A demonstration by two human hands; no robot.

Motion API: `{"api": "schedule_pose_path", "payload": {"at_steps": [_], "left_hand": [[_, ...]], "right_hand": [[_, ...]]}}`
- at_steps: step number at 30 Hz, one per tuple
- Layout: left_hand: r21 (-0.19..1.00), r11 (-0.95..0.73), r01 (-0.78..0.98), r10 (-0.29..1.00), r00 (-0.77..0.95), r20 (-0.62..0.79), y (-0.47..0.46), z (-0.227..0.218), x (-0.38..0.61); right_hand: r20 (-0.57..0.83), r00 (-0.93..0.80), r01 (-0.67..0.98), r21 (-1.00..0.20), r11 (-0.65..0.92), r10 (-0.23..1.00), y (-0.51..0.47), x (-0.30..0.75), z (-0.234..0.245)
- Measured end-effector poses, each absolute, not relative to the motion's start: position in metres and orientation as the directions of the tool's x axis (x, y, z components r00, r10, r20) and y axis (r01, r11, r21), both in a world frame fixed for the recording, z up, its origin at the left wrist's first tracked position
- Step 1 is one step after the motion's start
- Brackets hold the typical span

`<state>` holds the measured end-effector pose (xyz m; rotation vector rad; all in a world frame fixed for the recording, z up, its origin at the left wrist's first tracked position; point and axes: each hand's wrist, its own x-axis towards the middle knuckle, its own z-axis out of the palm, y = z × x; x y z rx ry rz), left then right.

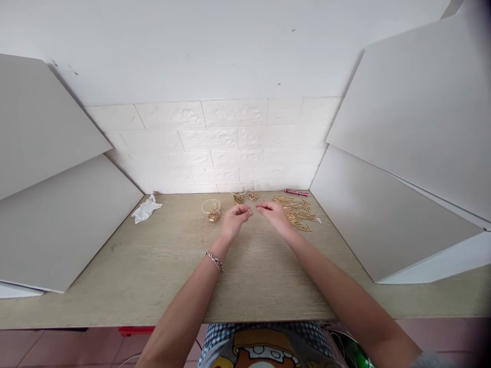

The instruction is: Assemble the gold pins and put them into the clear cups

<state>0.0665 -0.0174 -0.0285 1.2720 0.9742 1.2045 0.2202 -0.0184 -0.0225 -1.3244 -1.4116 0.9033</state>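
Note:
Both hands meet over the middle of the table, fingertips pinched and a small gap apart. My left hand (237,220) grips something tiny at its fingertips, too small to name. My right hand (274,212) is also pinched, and what it may hold cannot be made out. A clear cup (211,208) with small gold pieces stands left of my left hand. Just behind the hands are two more clear cups, one with darker gold pieces (238,197) and one with a few gold bits (253,194). Beside my right hand lies a spread of thin gold sticks (301,214).
A crumpled white tissue (147,208) lies at the left. At the back right is a red pen-like tube (296,192). Grey panels (69,220) (387,209) wall in both sides of the wooden table (153,276). A white brick-patterned wall (218,138) closes the back.

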Motion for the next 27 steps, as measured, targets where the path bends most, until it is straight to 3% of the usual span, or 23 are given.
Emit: {"api": "schedule_pose_path", "payload": {"at_steps": [3,12,16,20,27], "left_hand": [[0.986,0.001,-0.167,0.979,0.2,0.033,-0.018,-0.035,0.071],[0.965,0.156,-0.212,0.961,0.257,-0.099,-0.019,-0.034,0.069],[0.961,0.151,-0.231,0.958,0.275,-0.085,-0.019,-0.034,0.07],[0.989,0.086,-0.117,0.942,0.333,-0.043,-0.018,-0.037,0.07],[0.981,-0.132,0.142,0.916,0.396,0.066,-0.017,-0.037,0.069]], "right_hand": [[0.097,0.083,0.164,-0.983,0.082,0.992,-0.031,0.226,-0.038],[0.126,0.048,-0.082,-0.988,0.13,0.991,-0.032,0.221,-0.04],[0.226,0.048,0.123,-0.968,0.219,0.973,-0.038,0.22,-0.04],[0.39,-0.037,0.396,-0.84,0.372,0.92,-0.043,0.22,-0.042],[0.416,-0.169,0.564,-0.702,0.434,0.893,-0.044,0.221,-0.046]]}}
